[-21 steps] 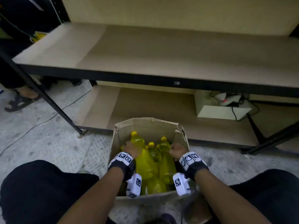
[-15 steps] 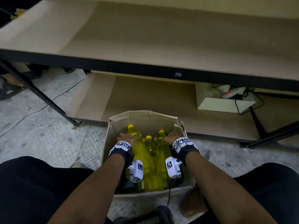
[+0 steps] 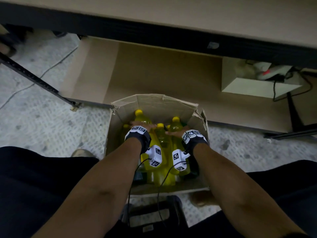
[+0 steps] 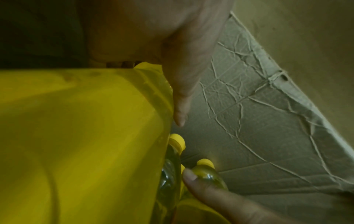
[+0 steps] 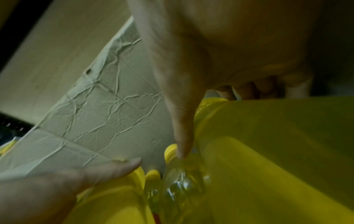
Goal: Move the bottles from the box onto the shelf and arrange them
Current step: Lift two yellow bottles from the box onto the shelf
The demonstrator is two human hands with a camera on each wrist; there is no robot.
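An open cardboard box [image 3: 151,107] stands on the floor between my knees, holding several yellow bottles with yellow caps. My left hand [image 3: 142,125] grips the left bottle [image 3: 143,118] just below its neck; in the left wrist view the thumb [image 4: 180,106] lies along this bottle [image 4: 86,136]. My right hand [image 3: 175,133] grips the right bottle [image 3: 175,127], its fingers [image 5: 249,89] curled over the bottle's body [image 5: 268,136]. A third bottle [image 3: 160,133] stands between the hands. The upper shelf [image 3: 188,19] and lower shelf [image 3: 163,74] are bare boards ahead.
A white open box [image 3: 257,86] with cables sits on the lower shelf at right. A black slanted shelf leg [image 3: 34,76] crosses the floor at left, another [image 3: 291,133] at right. A dark stool [image 3: 151,215] is under me. Someone's foot [image 3: 5,47] shows far left.
Both hands have sunk a little deeper into the box along the bottles. My head has tipped down and closer, so the upper shelf has slid toward the top edge.
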